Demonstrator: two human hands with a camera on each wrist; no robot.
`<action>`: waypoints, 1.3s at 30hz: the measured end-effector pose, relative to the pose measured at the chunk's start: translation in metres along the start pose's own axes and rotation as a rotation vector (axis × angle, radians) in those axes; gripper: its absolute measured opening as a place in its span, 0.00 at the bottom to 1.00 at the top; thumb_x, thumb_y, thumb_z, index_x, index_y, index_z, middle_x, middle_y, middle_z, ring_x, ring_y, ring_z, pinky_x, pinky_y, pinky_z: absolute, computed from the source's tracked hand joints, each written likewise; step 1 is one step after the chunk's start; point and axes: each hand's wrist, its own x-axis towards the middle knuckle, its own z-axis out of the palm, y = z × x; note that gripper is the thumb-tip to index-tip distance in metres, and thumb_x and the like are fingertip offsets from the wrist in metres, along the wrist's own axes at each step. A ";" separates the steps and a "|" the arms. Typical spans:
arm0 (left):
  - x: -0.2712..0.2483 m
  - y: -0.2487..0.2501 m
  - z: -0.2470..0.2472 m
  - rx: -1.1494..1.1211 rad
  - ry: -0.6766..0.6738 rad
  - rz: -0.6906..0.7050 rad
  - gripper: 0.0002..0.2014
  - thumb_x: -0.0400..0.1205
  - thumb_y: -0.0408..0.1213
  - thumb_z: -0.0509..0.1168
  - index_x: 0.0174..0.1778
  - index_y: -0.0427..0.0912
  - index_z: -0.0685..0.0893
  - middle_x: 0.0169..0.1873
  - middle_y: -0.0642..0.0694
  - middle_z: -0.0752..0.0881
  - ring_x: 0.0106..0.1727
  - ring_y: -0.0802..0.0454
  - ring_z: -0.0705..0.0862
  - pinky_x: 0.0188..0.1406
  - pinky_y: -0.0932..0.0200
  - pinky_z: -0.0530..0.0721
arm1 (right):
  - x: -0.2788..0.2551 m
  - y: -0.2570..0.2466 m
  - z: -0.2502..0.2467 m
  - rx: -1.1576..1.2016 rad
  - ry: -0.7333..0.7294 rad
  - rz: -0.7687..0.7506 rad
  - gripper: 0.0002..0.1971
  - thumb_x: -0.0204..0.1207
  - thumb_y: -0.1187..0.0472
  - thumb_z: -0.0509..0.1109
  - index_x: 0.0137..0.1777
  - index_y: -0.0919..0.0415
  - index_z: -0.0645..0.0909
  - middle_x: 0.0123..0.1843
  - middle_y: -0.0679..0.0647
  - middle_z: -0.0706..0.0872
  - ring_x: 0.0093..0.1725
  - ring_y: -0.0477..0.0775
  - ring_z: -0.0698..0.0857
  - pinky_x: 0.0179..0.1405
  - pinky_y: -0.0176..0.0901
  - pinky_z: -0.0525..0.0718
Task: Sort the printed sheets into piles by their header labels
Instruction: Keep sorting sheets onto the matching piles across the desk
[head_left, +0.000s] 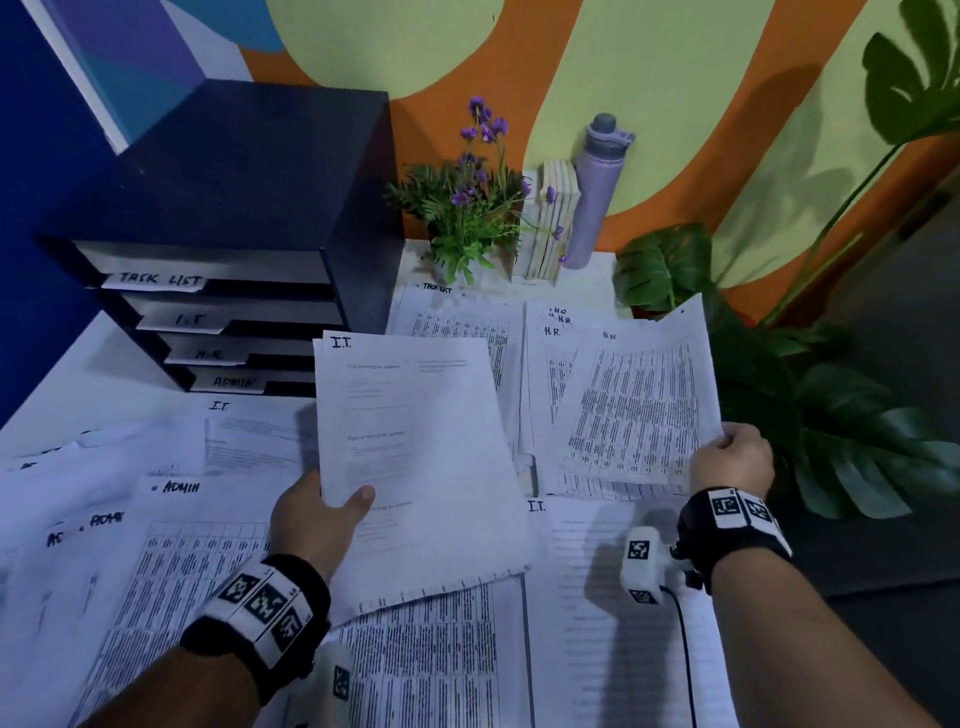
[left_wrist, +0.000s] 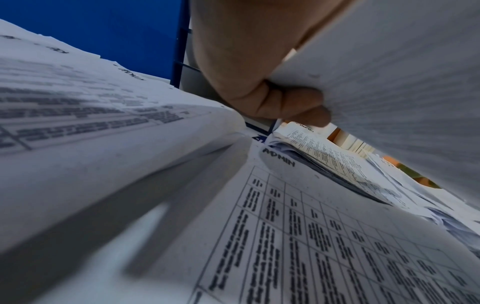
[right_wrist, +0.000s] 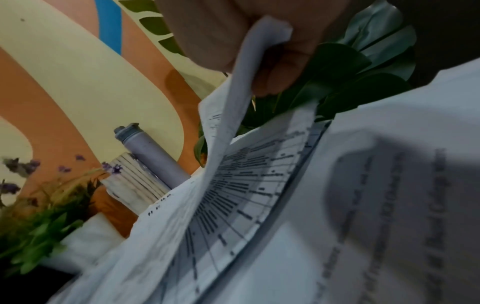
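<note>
My left hand (head_left: 317, 514) pinches the lower left edge of a lifted sheet headed I.T. (head_left: 410, 447), thumb on top; its underside (left_wrist: 389, 78) fills the left wrist view above the fingers (left_wrist: 291, 102). My right hand (head_left: 730, 457) grips the right corner of a table sheet headed H.R. (head_left: 639, 405), raised over the H.R. pile (head_left: 545, 364); the pinched corner (right_wrist: 262, 41) shows close up. ADMIN sheets (head_left: 176, 561) lie at the lower left, one with its header legible (left_wrist: 279, 158). Other I.T. sheets (head_left: 618, 597) (head_left: 249, 431) and a TASK LIST pile (head_left: 457, 317) lie flat.
A dark tray rack (head_left: 234, 249) with labelled slots TASK LIST, I.T., H.R., ADMIN stands at the back left. A flower pot (head_left: 467, 218), a stack of notebooks (head_left: 550, 218) and a lilac bottle (head_left: 597, 192) line the wall. Big leafy plants (head_left: 810, 405) crowd the table's right edge.
</note>
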 end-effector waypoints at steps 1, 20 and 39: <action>-0.001 -0.001 -0.001 0.000 -0.002 0.000 0.08 0.78 0.36 0.74 0.48 0.53 0.85 0.43 0.55 0.87 0.49 0.46 0.87 0.56 0.48 0.85 | -0.002 -0.001 0.002 0.001 -0.021 0.001 0.16 0.79 0.71 0.57 0.64 0.67 0.78 0.63 0.67 0.77 0.59 0.71 0.79 0.55 0.57 0.80; -0.021 -0.018 -0.015 0.011 -0.073 -0.026 0.11 0.73 0.41 0.79 0.45 0.55 0.84 0.43 0.58 0.89 0.47 0.56 0.87 0.53 0.54 0.85 | -0.108 -0.045 0.030 0.108 -0.769 -0.263 0.21 0.83 0.48 0.61 0.72 0.57 0.74 0.70 0.52 0.77 0.67 0.53 0.77 0.74 0.51 0.72; -0.084 -0.052 -0.058 0.118 -0.502 -0.109 0.27 0.80 0.67 0.57 0.61 0.50 0.83 0.52 0.47 0.88 0.47 0.51 0.86 0.45 0.53 0.84 | -0.236 0.031 -0.036 0.273 -0.591 0.040 0.09 0.75 0.68 0.61 0.44 0.52 0.74 0.35 0.55 0.79 0.35 0.55 0.79 0.39 0.44 0.77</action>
